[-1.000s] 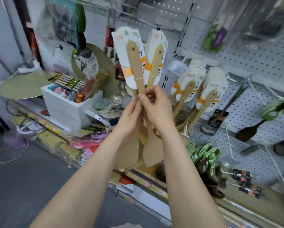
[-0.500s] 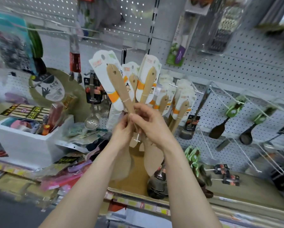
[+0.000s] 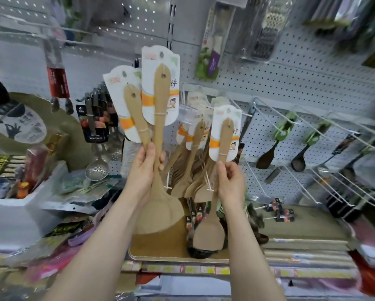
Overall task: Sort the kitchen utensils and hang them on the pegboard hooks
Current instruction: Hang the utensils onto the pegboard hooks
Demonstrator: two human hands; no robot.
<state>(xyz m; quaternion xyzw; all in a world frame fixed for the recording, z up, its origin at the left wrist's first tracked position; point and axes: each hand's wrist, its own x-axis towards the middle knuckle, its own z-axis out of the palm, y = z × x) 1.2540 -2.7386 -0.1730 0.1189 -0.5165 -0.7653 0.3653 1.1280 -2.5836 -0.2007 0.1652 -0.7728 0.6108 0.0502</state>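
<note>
Head camera is looking down at two bare arms that are reaching over the front edge of the shelf [image 3: 182, 269]. The left hand [image 3: 143, 172] is gripping two wooden tools low on their handles, a long spatula [image 3: 160, 118] and a short spatula [image 3: 136, 118]. Both are pointing up, with their white cards on top. The right hand [image 3: 231, 183] is pinching a third spatula [image 3: 222, 146] by its handle. Its flat end is hanging down over the shelf, near the front edge.

Just behind the hands, a hanging bunch [image 3: 195, 148] of the same wooden spatulas is dangling from the pegboard [image 3: 291, 83]. Farther right, black spoons [image 3: 267, 157] are hanging too, and some wire hooks [image 3: 267, 118] are sticking out.

It looks like the third spatula is going up first, to join the bunch of its own kind. To do this well, the right hand should be lifting the card until its little hole at the top is level with the tip of the hook. Then it should be sliding the card straight back along the wire, slowly, so the card is not bending or tearing. The left hand should be holding its two spatulas off to the side, so they are not bumping the bunch.
</note>
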